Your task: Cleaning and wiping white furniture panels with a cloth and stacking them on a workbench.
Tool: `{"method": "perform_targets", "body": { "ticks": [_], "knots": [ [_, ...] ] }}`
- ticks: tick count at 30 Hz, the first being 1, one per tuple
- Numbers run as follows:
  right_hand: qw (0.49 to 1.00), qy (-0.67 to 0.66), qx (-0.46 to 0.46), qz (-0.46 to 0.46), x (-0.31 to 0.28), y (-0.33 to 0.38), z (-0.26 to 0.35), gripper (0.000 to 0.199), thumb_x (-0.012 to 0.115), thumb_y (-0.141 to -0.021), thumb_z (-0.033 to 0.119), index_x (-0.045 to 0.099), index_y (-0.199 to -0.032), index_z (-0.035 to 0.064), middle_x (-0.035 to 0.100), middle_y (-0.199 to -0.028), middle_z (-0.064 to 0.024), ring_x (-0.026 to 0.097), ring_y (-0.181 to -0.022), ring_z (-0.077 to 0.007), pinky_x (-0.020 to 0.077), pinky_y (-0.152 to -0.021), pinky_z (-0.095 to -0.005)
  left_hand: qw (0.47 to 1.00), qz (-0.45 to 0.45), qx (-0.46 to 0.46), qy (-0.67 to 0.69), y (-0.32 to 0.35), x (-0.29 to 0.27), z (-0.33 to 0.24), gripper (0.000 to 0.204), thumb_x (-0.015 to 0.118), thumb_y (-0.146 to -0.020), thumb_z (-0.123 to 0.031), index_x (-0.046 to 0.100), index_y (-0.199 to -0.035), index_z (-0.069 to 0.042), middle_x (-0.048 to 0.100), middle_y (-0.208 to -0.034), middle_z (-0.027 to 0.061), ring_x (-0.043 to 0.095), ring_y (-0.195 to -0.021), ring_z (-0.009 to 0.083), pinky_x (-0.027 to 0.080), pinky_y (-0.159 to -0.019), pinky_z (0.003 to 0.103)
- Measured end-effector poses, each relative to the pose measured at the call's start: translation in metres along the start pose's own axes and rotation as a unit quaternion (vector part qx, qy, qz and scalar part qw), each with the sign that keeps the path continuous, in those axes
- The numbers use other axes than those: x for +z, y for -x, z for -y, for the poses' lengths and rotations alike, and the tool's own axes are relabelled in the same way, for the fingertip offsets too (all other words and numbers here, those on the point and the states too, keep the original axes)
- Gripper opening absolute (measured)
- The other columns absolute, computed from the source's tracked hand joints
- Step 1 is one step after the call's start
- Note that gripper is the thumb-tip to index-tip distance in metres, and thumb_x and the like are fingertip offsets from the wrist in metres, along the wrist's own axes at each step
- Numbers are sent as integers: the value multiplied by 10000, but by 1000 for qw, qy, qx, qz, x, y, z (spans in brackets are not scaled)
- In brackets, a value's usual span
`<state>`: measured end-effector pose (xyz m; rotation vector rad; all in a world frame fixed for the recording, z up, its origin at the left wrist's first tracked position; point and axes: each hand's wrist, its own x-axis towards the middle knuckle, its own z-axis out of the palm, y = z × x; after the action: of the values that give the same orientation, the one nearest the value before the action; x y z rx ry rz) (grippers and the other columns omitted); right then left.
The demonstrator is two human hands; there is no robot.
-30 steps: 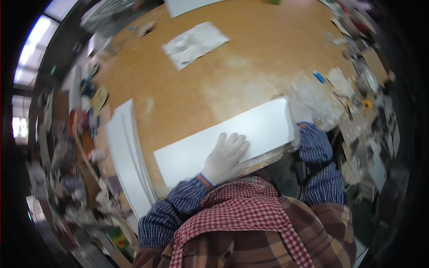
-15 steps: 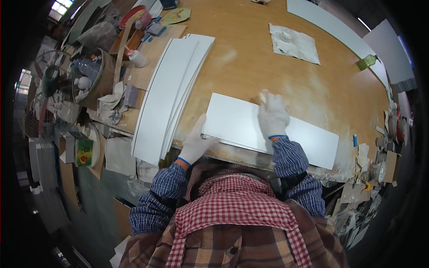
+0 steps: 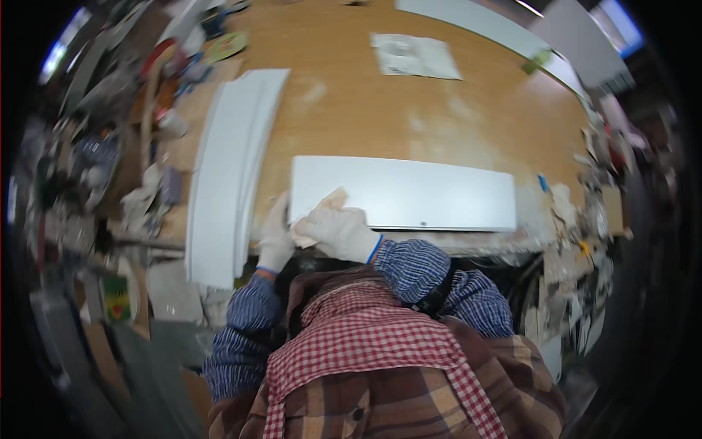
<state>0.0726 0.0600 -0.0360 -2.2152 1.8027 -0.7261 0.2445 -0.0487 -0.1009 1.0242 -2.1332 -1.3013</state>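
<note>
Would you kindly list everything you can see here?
table: one, tan, across the centre
panel: one, white, near table edge
stacked panels: several, white, table's left
cloth: one, cream, panel's near-left corner
sheet: one, white, far on table
board: one, white, far right edge
object: one, green, blurred, at board
piece: one, blue, right of panel
bowl: one, red, far left
block: one, purple, left
clutter: uncountable, mixed, both sides
apron: one, red-white check, worn
sleeves: two, blue striped, lower centre
left hand: one, white-gloved, panel's left end
right hand: one, white-gloved, on cloth

Smooth, softly glossy panel (image 3: 439, 192), matt cloth gloves (image 3: 338, 233), dusty wood-look tabletop (image 3: 336, 110)
</note>
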Motion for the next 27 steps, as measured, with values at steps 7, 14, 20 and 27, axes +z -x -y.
{"method": "perform_targets", "body": {
  "ticks": [7, 14, 20, 27],
  "knots": [
    [912, 102, 377, -121, -59, 119, -57, 218, 544, -973, 327, 606, -1150, 216, 635, -930, -78, 662, -890, -289, 549, -732, -453, 949, -23, 116, -291, 3, -19, -36, 1032, 899, -683, -283, 384, -1521, 28, 358, -1590, 272, 292, -1516, 382, 231, -1244, 493],
    [680, 220, 686, -137, -119, 268, -116, 377, 528, -990, 253, 613, -1334, 123, 538, -1378, -134, 483, -1264, -326, 440, -1030, -448, 876, 97, 241, -407, -74, 36, -106, 816, 777, -784, -491, 492, -1378, -10, 518, -1344, 206, 417, -1331, 380, 215, -1196, 563],
    [502, 82, 736, -448, -80, 353, -80, 507, 585, -957, 533, 698, -1013, 42, 720, -995, -230, 685, -992, -425, 515, -833, -487, 870, 140, 280, -381, -59, 55, -118, 811, 805, -760, -485, 513, -1333, 8, 505, -1327, 232, 444, -1255, 424, 313, -1087, 546],
    [480, 42, 725, -493, -29, 382, -45, 429, 645, -989, 426, 687, -990, -1, 689, -818, -125, 679, -736, -211, 505, -666, -361, 798, 230, 350, -434, 1, 60, -108, 871, 804, -763, -385, 441, -1441, 24, 367, -1494, 353, 325, -1395, 547, 241, -1175, 638]
  ]
}}
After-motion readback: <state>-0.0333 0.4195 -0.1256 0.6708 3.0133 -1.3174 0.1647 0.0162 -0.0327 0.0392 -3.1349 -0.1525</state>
